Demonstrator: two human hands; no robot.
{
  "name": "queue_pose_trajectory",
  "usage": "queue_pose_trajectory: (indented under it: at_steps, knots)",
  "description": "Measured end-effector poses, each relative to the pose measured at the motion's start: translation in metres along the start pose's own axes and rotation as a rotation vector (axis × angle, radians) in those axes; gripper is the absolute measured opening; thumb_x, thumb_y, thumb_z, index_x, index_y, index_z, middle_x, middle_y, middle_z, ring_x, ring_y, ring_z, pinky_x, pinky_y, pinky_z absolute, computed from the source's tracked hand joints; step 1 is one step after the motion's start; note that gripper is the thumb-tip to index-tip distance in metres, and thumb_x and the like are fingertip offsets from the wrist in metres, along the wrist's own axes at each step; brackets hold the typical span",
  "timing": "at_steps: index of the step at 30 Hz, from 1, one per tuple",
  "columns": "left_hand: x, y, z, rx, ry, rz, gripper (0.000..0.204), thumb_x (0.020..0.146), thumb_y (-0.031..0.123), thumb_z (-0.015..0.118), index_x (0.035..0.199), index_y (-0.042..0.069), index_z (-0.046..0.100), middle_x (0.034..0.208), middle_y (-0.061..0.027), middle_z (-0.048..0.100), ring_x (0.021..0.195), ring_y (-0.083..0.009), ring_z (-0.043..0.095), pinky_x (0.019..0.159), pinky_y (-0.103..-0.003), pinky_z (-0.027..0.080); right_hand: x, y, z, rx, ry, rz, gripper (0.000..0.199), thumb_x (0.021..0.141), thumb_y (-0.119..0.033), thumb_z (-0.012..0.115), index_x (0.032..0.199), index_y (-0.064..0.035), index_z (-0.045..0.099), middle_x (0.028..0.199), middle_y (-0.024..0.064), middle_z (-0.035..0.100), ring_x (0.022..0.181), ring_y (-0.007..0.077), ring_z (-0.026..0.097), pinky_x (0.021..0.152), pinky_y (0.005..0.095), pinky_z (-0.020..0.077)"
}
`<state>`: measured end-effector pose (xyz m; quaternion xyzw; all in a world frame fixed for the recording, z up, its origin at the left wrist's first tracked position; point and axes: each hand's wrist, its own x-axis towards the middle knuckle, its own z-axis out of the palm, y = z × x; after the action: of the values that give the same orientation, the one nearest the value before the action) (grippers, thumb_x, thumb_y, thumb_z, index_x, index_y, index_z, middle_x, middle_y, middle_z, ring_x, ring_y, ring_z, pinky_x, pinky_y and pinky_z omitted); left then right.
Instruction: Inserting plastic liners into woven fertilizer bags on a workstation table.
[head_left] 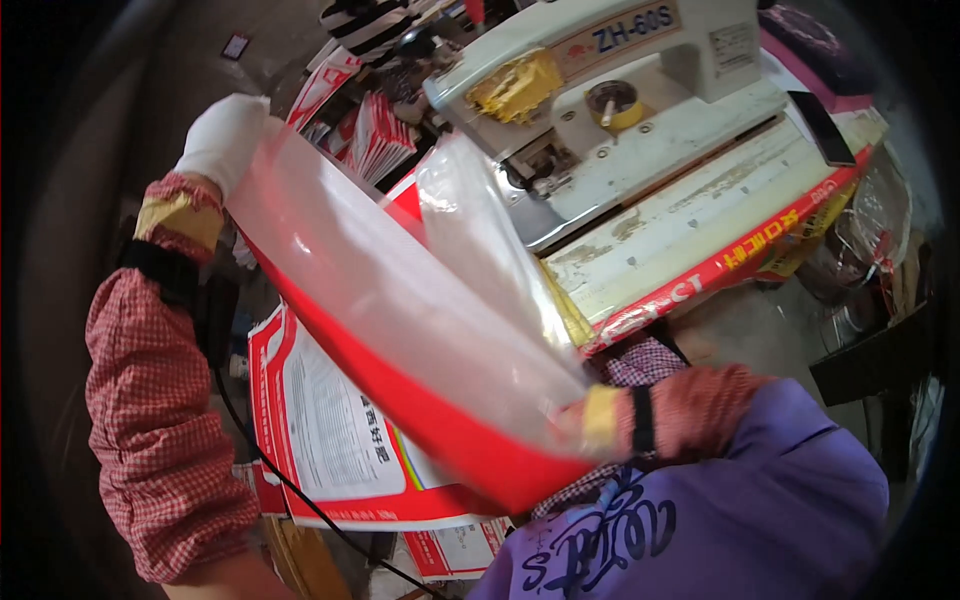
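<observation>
A long red-and-white plastic sack (400, 290) stretches slantwise between my hands, blurred by motion. Its whitish, see-through side faces up and its red side shows below. My left hand (225, 140), in a white glove, is closed on the far left end. At the near right end, my right hand (570, 425) holds the sack; the fingers are smeared and partly covered by film. Behind the sack, a clear plastic liner (475, 215) hangs beside the sewing machine (590, 90). Below lies a printed red-and-white sack (335, 430).
The machine stands on a worn pale table (660, 235) with a red front edge. A dark phone (820, 128) lies on it at the right. Folded printed sacks (380, 140) are piled behind. A black cable (270, 465) runs past my left forearm.
</observation>
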<state>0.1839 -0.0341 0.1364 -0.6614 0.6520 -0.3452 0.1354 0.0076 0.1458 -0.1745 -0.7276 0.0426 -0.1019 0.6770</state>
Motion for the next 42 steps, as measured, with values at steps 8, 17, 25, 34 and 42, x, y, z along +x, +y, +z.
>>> queue_pose_trajectory:
  at_steps: [8,17,25,34,42]
  knots:
    - [-0.010,0.023,0.012,0.125,-0.103,0.119,0.036,0.095,0.027,0.039,0.092,0.003,0.066,0.093,-0.0206,0.065,0.091,-0.0379,0.061,0.082,-0.043,0.047,-0.087,0.008,-0.057,-0.626,1.257,0.114,0.051,0.080,-0.022,0.069,0.123,-0.0020,0.051,0.106,0.0207,0.061,0.093,0.0335,0.061,0.084,0.0399,0.0476]
    - [-0.008,0.044,0.018,0.174,-0.015,0.211,0.038,0.096,0.027,0.037,0.093,0.003,0.066,0.096,-0.0195,0.066,0.093,-0.0372,0.062,0.084,-0.042,0.048,-0.091,-0.017,-0.068,-0.145,0.954,0.070,0.052,0.084,-0.007,0.059,0.134,-0.0017,0.044,0.087,0.0097,0.067,0.070,0.0147,0.063,0.063,0.0260,0.0508]
    - [0.011,0.017,0.043,-0.391,-0.162,-0.056,0.048,0.097,0.038,0.038,0.087,-0.002,0.063,0.082,-0.0157,0.065,0.079,-0.0305,0.062,0.075,-0.039,0.045,-0.065,-0.003,-0.104,-0.342,0.603,0.398,0.028,0.079,-0.028,0.065,0.091,-0.0021,0.064,0.083,0.0163,0.066,0.076,0.0270,0.066,0.065,0.0404,0.0507]
    - [0.049,0.025,0.091,0.327,-0.082,-0.101,0.028,0.082,0.029,0.059,0.093,0.006,0.069,0.091,-0.0174,0.069,0.091,-0.0343,0.066,0.081,-0.039,0.053,0.011,-0.026,-0.049,-0.446,0.839,-0.256,0.031,0.086,-0.021,0.050,0.113,-0.0093,0.059,0.100,0.0186,0.064,0.096,0.0379,0.060,0.081,0.0438,0.0474]
    - [-0.016,0.216,0.220,-0.198,0.286,0.212,0.015,0.086,0.020,0.050,0.092,0.016,0.064,0.076,-0.0066,0.064,0.076,-0.0285,0.066,0.060,-0.043,0.052,-0.155,0.016,-0.054,0.555,0.683,0.180,0.033,0.086,-0.022,0.062,0.115,-0.0068,0.062,0.103,0.0115,0.067,0.097,0.0198,0.064,0.083,0.0326,0.0499]
